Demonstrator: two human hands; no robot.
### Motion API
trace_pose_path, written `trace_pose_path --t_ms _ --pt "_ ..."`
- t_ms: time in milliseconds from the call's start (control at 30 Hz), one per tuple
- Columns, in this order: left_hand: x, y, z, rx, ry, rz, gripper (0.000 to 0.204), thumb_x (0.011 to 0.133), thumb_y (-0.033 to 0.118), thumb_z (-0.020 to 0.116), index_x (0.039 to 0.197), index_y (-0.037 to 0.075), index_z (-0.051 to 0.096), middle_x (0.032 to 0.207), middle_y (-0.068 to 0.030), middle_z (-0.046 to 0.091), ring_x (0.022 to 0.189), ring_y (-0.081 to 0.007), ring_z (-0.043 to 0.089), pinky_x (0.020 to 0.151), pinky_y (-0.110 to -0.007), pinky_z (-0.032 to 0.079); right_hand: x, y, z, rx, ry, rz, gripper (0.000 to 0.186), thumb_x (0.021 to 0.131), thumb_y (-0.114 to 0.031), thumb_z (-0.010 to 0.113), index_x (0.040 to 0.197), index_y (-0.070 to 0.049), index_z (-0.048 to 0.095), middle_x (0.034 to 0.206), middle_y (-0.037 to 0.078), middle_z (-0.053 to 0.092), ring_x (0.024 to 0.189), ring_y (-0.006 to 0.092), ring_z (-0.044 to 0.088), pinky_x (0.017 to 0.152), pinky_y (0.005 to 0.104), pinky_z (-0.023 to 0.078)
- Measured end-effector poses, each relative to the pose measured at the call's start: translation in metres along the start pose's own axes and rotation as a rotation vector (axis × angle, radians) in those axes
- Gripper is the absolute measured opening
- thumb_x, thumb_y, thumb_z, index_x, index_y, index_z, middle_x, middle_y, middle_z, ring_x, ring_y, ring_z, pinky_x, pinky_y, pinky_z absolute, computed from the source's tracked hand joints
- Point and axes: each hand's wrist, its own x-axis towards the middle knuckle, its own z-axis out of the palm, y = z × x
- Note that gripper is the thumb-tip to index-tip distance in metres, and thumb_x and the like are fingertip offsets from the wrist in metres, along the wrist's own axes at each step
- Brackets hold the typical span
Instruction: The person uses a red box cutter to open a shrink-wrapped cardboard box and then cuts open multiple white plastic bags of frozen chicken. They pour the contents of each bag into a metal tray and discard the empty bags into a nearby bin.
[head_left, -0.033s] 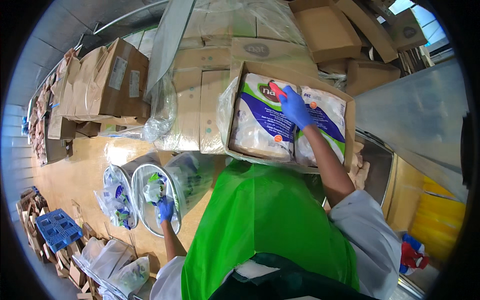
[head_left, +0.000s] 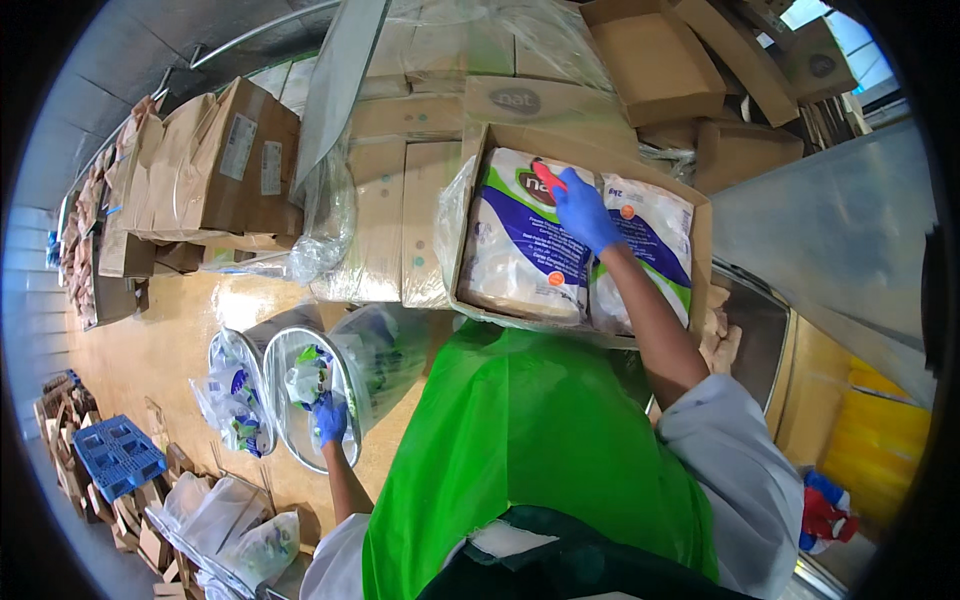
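Note:
My right hand (head_left: 588, 213), in a blue glove, is closed around a red hand-held cutter (head_left: 547, 177). It hovers over two large printed plastic bags (head_left: 525, 265), white with purple and green bands, side by side in an open cardboard box (head_left: 700, 270). The cutter's tip is over the upper part of the left bag; whether it touches is unclear. Down at the left, my gloved left hand (head_left: 330, 418) is at the mouth of a hoop stand lined with a clear bag (head_left: 385, 345). Its fingers are closed on a crumpled plastic wrapper (head_left: 308, 375) in white, green and blue.
A second hoop stand (head_left: 240, 390) beside it holds more crumpled wrappers. Film-wrapped cartons (head_left: 375, 220) are stacked behind the box, with emptied cartons (head_left: 655, 60) at far right. A brown carton stack (head_left: 225, 160) stands left, and a blue pallet (head_left: 118, 458) lies lower left.
My right hand with the cutter has shifted slightly left and up over the left bag. My left hand stays at the hoop stand.

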Motion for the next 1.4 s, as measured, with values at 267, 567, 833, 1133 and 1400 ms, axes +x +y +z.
trace_pose_path --t_ms 267,567,833,1133,1400 --pt "-0.03 0.088 -0.049 0.246 0.186 -0.319 0.056 0.068 0.031 0.067 0.115 0.003 0.061 0.11 -0.0212 0.06 0.102 -0.0373 0.056 0.091 -0.046 0.04 0.044 -0.004 -0.006 -0.224 -0.029 -0.592 0.023 0.089 -0.017 0.047 0.105 -0.001 0.052 0.093 0.023 0.062 0.082 0.0393 0.063 0.07 0.0491 0.049" --pt "-0.01 0.314 -0.113 -0.126 0.752 0.076 0.021 0.083 0.004 0.062 0.103 -0.002 0.057 0.1 -0.0177 0.056 0.096 -0.0313 0.053 0.088 -0.038 0.041 0.052 -0.007 0.002 -0.289 -0.164 -0.684 0.019 0.084 -0.009 0.049 0.1 0.0 0.05 0.082 0.024 0.062 0.071 0.0422 0.062 0.062 0.0504 0.05" --pt "0.06 0.501 -0.059 0.036 -0.035 0.847 0.077 0.084 0.039 0.062 0.135 -0.011 0.034 0.139 -0.0284 0.037 0.132 -0.039 0.034 0.111 -0.042 0.025 0.038 -0.021 0.001 -0.198 -0.281 -0.55 0.019 0.079 -0.006 0.05 0.094 0.005 0.054 0.081 0.029 0.063 0.076 0.0428 0.064 0.068 0.0502 0.05" --pt "0.076 0.486 -0.02 0.128 -0.024 0.76 0.11 0.074 0.054 0.069 0.138 -0.018 0.016 0.141 -0.0407 0.019 0.133 -0.0486 0.026 0.111 -0.045 0.026 -0.072 0.037 -0.048 -0.2 -0.441 -0.233 0.023 0.088 -0.01 0.045 0.105 0.005 0.047 0.08 0.032 0.062 0.078 0.0451 0.063 0.068 0.0536 0.049" --pt "0.091 0.529 -0.033 0.052 0.026 1.075 0.071 0.079 0.029 0.068 0.135 -0.003 0.038 0.137 -0.0253 0.038 0.128 -0.0409 0.037 0.107 -0.045 0.031 -0.124 0.061 -0.021 0.218 -0.399 -0.043 0.029 0.096 -0.024 0.044 0.105 0.003 0.048 0.088 0.033 0.058 0.085 0.0493 0.057 0.07 0.0543 0.043"
